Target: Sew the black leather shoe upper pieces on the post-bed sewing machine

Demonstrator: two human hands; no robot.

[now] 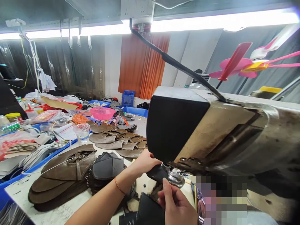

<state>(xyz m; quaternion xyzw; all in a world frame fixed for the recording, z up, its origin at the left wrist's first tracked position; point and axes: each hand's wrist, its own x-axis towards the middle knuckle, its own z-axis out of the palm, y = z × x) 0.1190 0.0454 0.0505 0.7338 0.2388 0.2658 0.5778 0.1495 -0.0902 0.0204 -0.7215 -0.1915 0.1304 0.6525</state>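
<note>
A small black leather piece (157, 173) lies under the needle area of a sewing machine (178, 125), beside the shiny metal presser foot (175, 178). My left hand (142, 164) is at its far left edge, the thumb bent over it and some fingers hidden behind the machine head. At the near edge my right hand (175, 201) pinches the same piece between thumb and curled fingers. Below lies another black piece (150, 207), just left of my right hand. A stack of black pieces (107, 167) sits left of my left wrist.
Brown leather shoe uppers (63, 172) are piled at the left, with overlapping brown pieces (117, 137) behind. Blue trays, a pink basin (102, 113) and a clear plastic cup (82, 132) stand further back. A pink fan (243, 64) hangs at the upper right.
</note>
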